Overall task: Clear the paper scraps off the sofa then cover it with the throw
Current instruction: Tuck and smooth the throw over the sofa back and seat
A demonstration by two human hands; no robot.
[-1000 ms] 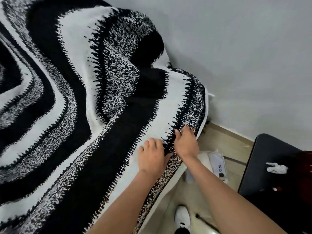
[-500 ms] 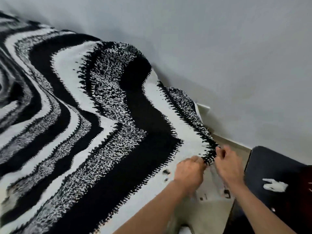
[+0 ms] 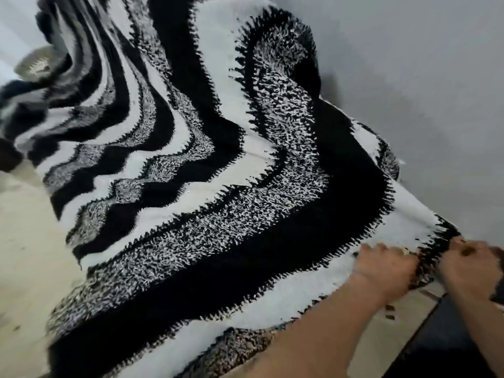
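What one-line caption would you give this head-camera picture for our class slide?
The left hand and right hand hold one edge of a black-and-white throw near a grey wall.

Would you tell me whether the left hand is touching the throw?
Touching. The head view shows the left hand gripping the throw at its near corner, with no gap between them.

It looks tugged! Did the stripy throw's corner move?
Yes. The throw's corner, gripped by the left hand and right hand, went right, across the floor gap to the dark chair.
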